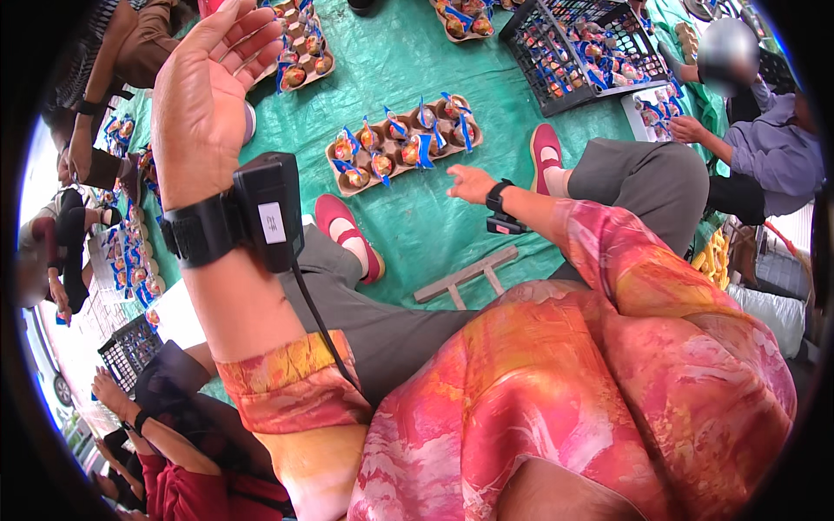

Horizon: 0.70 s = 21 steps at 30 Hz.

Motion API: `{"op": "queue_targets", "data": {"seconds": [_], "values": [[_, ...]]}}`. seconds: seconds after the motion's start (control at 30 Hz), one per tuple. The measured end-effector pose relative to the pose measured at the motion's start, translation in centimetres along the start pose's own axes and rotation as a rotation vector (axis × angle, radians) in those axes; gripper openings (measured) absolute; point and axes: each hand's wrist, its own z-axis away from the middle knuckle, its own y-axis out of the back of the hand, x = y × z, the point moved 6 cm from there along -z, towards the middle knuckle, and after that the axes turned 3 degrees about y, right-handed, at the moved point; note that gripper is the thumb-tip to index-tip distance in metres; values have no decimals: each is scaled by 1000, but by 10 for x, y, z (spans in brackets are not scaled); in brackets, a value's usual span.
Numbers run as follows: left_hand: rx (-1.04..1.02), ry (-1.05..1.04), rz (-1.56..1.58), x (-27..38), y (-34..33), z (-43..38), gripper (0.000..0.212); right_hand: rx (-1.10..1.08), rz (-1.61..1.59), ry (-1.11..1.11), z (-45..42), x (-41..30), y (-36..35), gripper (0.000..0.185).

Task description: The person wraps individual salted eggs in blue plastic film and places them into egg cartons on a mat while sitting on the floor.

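My left hand (pixel 212 98) is raised at the upper left, palm showing and fingers apart, with nothing in it. A black strap with a small black device (pixel 270 211) is on that wrist. My right hand (pixel 470 184) reaches over the green sheet (pixel 417 228), its fingers spread and nothing seen in them. Just beyond its fingertips lies a carton tray (pixel 355 187) of brown moulded pulp. Several small wrapped items stand in its cups, such as one with a blue and clear wrapper (pixel 412 151) near the middle of the front row. Neither hand touches the tray.
A black plastic crate (pixel 554 104) of similar wrapped items stands at the upper right. Another pulp tray (pixel 319 78) lies beyond my left hand. A wooden stool frame (pixel 466 273) is between my legs. Co-workers sit to both sides; one person's hand (pixel 687 129) touches wrapped items at the right.
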Motion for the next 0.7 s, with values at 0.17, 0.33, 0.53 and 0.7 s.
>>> {"op": "queue_targets", "data": {"seconds": [0.17, 0.33, 0.53, 0.7], "values": [[-35, 1, -57, -6, -2, 7, 34, 159, 159, 70, -42, 6, 4, 71], [-5, -10, -72, 1, 2, 11, 34, 10, 240, -26, -67, 13, 3, 80], [-46, 6, -64, -7, -12, 5, 34, 158, 375, 30, -78, 20, 10, 38], [-20, 24, -78, -9, -5, 1, 34, 114, 390, -81, -71, 36, 6, 50]]}}
